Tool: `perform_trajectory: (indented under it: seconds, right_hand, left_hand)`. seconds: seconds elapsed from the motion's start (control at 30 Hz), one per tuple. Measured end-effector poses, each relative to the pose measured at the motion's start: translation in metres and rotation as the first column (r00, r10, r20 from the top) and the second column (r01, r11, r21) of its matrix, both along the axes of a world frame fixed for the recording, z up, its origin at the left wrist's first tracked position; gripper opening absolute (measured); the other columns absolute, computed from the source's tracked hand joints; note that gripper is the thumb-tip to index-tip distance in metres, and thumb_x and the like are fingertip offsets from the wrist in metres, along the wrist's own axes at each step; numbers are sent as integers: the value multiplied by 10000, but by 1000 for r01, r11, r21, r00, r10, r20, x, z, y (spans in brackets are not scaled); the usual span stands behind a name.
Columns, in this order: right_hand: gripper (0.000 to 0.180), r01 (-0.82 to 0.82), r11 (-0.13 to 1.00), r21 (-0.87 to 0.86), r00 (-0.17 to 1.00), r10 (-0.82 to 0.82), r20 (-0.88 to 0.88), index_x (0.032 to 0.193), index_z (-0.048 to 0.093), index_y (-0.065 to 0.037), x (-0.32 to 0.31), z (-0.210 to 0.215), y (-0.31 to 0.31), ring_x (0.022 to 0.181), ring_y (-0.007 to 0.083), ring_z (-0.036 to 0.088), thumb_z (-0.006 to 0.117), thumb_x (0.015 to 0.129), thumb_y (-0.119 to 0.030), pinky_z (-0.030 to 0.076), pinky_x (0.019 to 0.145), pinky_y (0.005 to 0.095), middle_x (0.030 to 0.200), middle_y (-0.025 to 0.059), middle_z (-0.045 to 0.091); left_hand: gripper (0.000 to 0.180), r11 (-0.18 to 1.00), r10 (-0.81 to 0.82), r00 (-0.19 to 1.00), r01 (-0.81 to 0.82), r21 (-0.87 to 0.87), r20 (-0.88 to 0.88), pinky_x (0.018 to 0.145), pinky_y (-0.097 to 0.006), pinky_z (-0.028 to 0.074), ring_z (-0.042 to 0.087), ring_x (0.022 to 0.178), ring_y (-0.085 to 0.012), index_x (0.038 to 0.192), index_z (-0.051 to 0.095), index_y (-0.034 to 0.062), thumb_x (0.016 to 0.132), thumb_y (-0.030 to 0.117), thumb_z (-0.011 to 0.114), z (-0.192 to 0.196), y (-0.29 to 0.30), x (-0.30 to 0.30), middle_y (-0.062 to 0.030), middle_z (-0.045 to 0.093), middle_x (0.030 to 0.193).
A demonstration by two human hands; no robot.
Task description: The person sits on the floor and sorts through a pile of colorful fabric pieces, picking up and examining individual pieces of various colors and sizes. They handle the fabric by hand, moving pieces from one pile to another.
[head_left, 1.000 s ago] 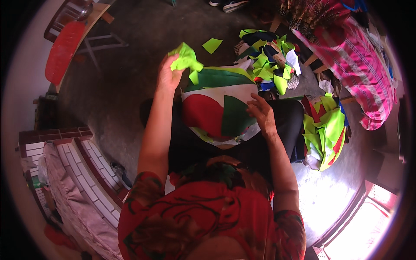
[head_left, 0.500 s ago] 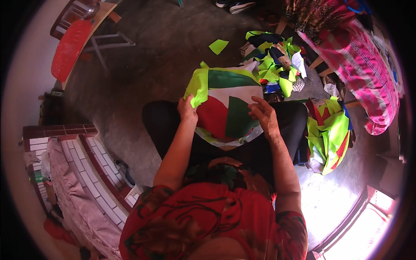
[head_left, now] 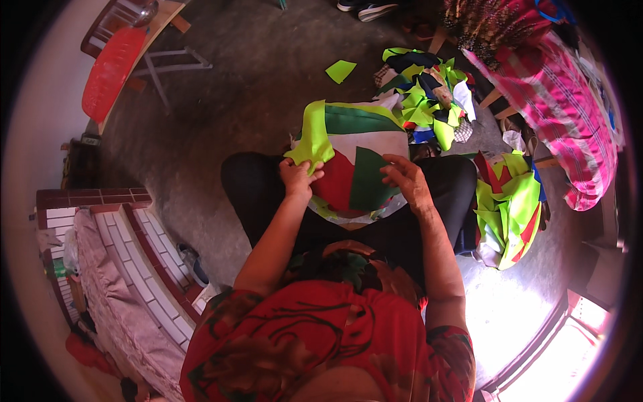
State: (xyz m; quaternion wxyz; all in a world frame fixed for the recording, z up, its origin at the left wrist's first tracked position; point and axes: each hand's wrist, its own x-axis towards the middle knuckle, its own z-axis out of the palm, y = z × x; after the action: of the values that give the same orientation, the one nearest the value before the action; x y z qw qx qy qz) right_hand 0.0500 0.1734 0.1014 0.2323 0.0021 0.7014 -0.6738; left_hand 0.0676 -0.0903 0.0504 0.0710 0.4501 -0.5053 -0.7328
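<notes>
On my lap lies a rounded bundle covered with fabric patches in white (head_left: 375, 140), red (head_left: 338, 177) and dark green (head_left: 367, 179). My left hand (head_left: 299, 178) is closed on the lower end of a neon yellow-green fabric piece (head_left: 315, 139), which lies over the bundle's left side. At the bundle's right edge is my right hand (head_left: 411, 185), its bent fingers apart beside the dark green patch. I see nothing held in it, though something very small could be hidden.
A heap of fabric scraps (head_left: 429, 94) lies beyond my knees, with one loose yellow-green scrap (head_left: 340, 71) on the floor. Another scrap bundle (head_left: 507, 208) sits by my right knee. Pink checked cloth (head_left: 546, 114) hangs at the right. A table with a red tray (head_left: 114, 70) stands far left.
My left hand has shifted slightly right and nearer to me, pulling the yellow-green piece flatter across the bundle's left side. My right hand stays in nearly the same place, its fingers slightly lower.
</notes>
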Motion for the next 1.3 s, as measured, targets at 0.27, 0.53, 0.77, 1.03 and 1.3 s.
perform_trajectory:
  seconds: [0.27, 0.53, 0.77, 1.03, 1.3]
  right_hand:
    - [419, -128, 991, 25, 992, 128, 9, 1254, 554, -23, 3, -8, -2, 764, 115, 608, 601, 888, -221, 465, 676, 259, 884, 51, 650]
    - [444, -158, 986, 51, 987, 159, -15, 1258, 547, -20, 4, -6, -2, 760, 134, 612, 609, 883, -250, 472, 642, 282, 886, 70, 650]
    - [436, -155, 986, 52, 988, 156, -15, 1252, 552, -18, 4, -6, 1, 756, 132, 613, 606, 886, -248, 476, 640, 282, 880, 75, 652]
    - [417, -155, 987, 36, 988, 156, -9, 1239, 567, -18, 6, -6, -2, 735, 119, 600, 615, 882, -228, 470, 643, 278, 857, 68, 649]
    - [422, -172, 984, 51, 985, 173, -12, 1239, 566, -12, 6, -4, -2, 744, 113, 592, 616, 885, -236, 472, 643, 275, 863, 61, 647]
  left_hand:
    - [595, 931, -176, 944, 252, -265, 278, 513, -344, 534, 679, 686, -275, 1320, 319, 90, 806, 12, 608, -15, 6, 10, -165, 594, 1111]
    - [805, 839, 35, 983, 69, -540, 179, 976, -343, 420, 533, 1167, -310, 1444, 215, 29, 750, -37, 618, -67, -11, 6, -170, 563, 1216]
    - [623, 638, -242, 894, 439, -633, 377, 881, -370, 485, 620, 1035, -321, 1294, 510, 128, 693, 10, 629, -38, -3, 13, -160, 644, 1103]
    - [508, 503, -241, 816, 568, -652, 525, 858, -419, 489, 613, 990, -369, 1193, 574, 131, 692, 80, 637, -50, -6, 18, -186, 638, 1057]
    - [561, 200, -170, 853, 520, -830, 494, 1047, -480, 295, 302, 1280, -422, 1196, 532, 70, 668, 137, 709, -31, 10, 26, -210, 273, 1426]
